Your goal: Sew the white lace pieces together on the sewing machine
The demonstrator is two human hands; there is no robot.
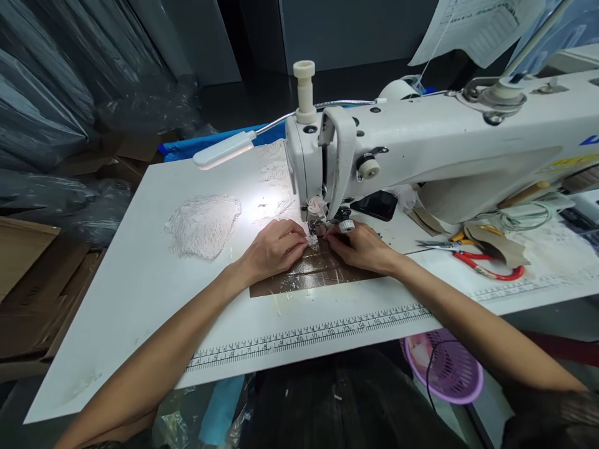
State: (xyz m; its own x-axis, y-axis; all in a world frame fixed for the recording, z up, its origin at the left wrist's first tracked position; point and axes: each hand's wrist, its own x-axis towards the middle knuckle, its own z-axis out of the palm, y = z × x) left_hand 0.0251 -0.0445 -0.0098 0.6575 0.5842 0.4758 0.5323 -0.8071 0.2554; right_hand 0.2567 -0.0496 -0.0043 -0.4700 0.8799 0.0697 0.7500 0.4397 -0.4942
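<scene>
Both hands, left hand and right hand, pinch a small lace piece between them under the sewing machine needle.

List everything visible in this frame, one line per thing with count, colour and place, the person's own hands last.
sewing machine: 1, white, right half of the table
lamp: 1, white, on a gooseneck left of the machine head
lace pile: 1, white, on the table left of the hands
small lace piece: 1, white, under the needle
brown patch: 1, on the table under the hands
scissors: 1, red handles, right of the hands
table: 1, white, ruler along its front edge
basket: 1, purple, below the table edge
left hand: fingertips on the small lace piece
right hand: fingertips at the small lace piece
</scene>
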